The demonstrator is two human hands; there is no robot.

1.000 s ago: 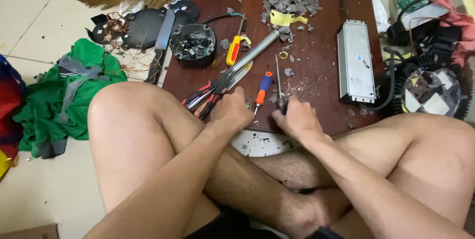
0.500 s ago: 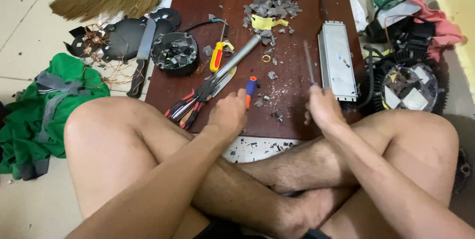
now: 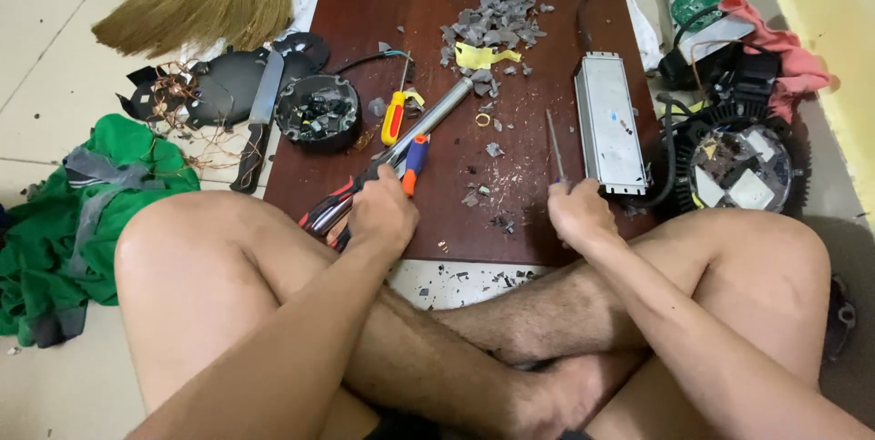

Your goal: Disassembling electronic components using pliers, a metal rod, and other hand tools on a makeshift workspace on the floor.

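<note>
So, left hand (image 3: 383,214): curled loosely on the red-handled pliers (image 3: 330,212), board's (image 3: 365,21) 7 o'clock edge
right hand (image 3: 576,212): pinching a thin metal rod (image 3: 553,146) upright; silver box (image 3: 609,123) at its 1 o'clock

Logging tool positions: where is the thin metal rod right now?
In the head view, the thin metal rod stands in the right hand, right of centre on the brown board, beside the grey metal box.
</note>
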